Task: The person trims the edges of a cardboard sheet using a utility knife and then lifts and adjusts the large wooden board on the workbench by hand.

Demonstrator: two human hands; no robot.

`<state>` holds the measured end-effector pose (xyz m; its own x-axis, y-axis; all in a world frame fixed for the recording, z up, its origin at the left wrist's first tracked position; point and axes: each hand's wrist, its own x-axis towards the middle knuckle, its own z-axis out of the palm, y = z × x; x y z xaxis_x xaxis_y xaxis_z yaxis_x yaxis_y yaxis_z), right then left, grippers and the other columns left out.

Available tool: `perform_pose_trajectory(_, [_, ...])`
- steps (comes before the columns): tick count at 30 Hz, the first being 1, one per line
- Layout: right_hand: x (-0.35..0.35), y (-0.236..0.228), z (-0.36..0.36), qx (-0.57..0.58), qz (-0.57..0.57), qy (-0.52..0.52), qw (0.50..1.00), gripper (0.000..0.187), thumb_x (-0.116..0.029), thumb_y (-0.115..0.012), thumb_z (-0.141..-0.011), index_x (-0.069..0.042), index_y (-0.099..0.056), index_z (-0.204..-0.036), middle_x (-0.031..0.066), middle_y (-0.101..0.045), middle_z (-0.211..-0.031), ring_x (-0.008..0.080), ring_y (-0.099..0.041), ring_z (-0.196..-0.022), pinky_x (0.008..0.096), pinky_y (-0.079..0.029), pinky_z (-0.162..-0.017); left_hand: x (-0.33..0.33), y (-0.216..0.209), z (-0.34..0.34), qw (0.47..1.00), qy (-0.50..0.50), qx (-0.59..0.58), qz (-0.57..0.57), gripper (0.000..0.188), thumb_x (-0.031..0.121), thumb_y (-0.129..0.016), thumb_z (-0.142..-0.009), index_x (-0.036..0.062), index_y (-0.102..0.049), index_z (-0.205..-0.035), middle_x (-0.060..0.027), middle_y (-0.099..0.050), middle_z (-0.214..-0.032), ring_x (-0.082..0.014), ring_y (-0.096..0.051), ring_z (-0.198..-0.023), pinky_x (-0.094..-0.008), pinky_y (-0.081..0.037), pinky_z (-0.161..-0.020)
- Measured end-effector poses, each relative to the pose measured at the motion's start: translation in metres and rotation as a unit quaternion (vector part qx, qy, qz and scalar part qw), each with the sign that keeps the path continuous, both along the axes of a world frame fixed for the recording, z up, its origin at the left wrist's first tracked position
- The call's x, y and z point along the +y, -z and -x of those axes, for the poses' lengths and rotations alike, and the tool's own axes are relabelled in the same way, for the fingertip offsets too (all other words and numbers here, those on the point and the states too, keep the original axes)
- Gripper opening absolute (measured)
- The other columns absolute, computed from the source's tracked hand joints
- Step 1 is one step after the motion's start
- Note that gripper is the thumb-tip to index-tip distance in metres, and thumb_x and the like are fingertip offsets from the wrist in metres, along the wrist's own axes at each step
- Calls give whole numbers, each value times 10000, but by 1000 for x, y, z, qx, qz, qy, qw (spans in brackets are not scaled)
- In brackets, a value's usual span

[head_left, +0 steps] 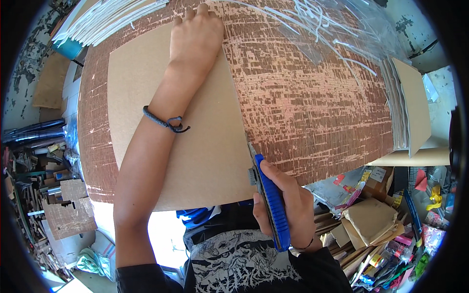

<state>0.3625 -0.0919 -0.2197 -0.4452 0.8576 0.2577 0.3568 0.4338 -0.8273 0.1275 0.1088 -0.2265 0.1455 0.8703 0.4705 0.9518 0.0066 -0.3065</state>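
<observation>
A flat brown cardboard sheet [215, 161] lies on the worn wooden table. My left hand [198, 36] presses down at its far right part, fingers apart and bent out of full sight; my forearm crosses the sheet. In my right hand [293, 205], at the near right, is a blue utility knife [271, 202] with a grey slider knob. Its blade [252, 149] points away from me and meets the sheet's right edge, near the front corner. Whether the tip touches the table there I cannot tell.
The scored tabletop [308, 107] spreads to the right. At the far left lies a stack of white-edged sheets [112, 22]; white strips [312, 19] and clear plastic lie at the far right. Boards [405, 107] stand at the right edge. Clutter [381, 234] fills the floor.
</observation>
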Motion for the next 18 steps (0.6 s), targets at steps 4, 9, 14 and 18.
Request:
perform_pose_trajectory(4, [-4, -1, 1, -10, -10, 6, 1000, 684, 1, -742, -712, 41, -496, -1349, 152, -679, -848, 252, -678, -657, 335, -552, -606, 1, 1, 3, 1000, -11, -23, 15, 127, -1, -551, -870, -23, -611, -980, -158, -607, -1150, -315, -634, -1080, -425, -537, -915])
perform_pose_trajectory(9, [-5, 3, -2, -7, -3, -7, 1000, 680, -6, -753, -718, 50, -495, -1345, 167, -691, -913, 252, -697, -724, 322, -564, -631, 3, 2, 5, 1000, -1, 4, 10, 147, -14, -548, -868, -23, -601, -1004, -158, -596, -1178, -317, -624, -1098, -415, -560, -874])
perform_pose_trajectory(14, [-8, 2, -4, 0, 1, -15, 1000, 667, -1, -748, -722, 58, -496, -1336, 179, -693, -949, 252, -699, -723, 325, -568, -640, 3, 2, 6, 1000, 1, -4, 4, 141, -13, -543, -871, -22, -603, -999, -155, -594, -1178, -321, -624, -1096, -415, -561, -876])
perform_pose_trajectory(18, [-11, 5, -1, 10, -34, 5, 999, 668, 12, -748, -713, 56, -498, -1331, 162, -692, -893, 239, -693, -696, 320, -563, -621, 2, 1, 3, 1000, -9, -10, 12, 141, -12, -540, -873, -21, -604, -998, -156, -593, -1176, -324, -625, -1095, -420, -561, -873])
